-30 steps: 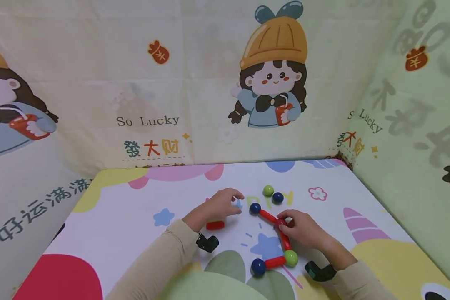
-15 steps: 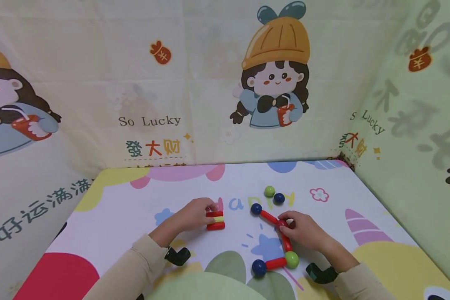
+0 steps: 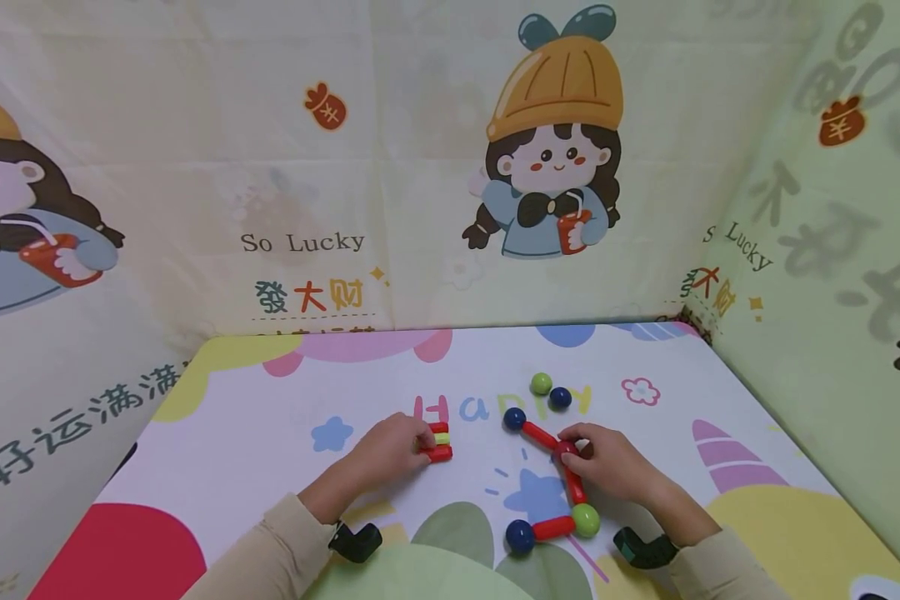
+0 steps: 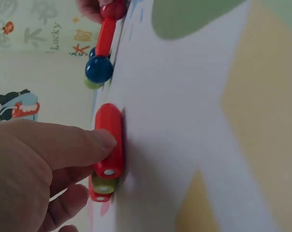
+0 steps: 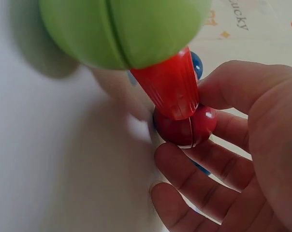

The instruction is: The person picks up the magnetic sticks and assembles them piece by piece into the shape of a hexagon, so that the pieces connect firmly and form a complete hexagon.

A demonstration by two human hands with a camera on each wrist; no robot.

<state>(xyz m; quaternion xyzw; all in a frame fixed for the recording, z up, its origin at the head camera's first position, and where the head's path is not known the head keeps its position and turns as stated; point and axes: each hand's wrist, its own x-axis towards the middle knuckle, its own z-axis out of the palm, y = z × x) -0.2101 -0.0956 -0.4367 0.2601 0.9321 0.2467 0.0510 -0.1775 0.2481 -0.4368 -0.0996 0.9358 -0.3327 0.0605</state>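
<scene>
Three short magnetic sticks lie side by side: a far red stick (image 3: pixel 438 427), a yellow-green stick (image 3: pixel 441 439) and a near red stick (image 4: pixel 109 140). My left hand (image 3: pixel 393 450) pinches the near red stick; its thumb lies on that stick and the index fingertip is hidden. To the right, my right hand (image 3: pixel 607 462) holds a red ball (image 5: pixel 184 125) between thumb and fingers. Red sticks run from that ball to a blue ball (image 3: pixel 514 419) and to a green ball (image 3: pixel 586 520). Another red stick (image 3: pixel 553 528) joins the green ball to a nearer blue ball (image 3: pixel 520 537).
A loose green ball (image 3: pixel 542 383) and a loose dark blue ball (image 3: pixel 560 398) lie beyond the joined chain. All stand on a table with a printed cover (image 3: pixel 270 467). Printed cloth (image 3: pixel 420 167) hangs behind and at the sides.
My left hand has moved from the middle of the table leftward to the sticks, and its thumb has come onto the near red one. My right hand has stayed at the red ball.
</scene>
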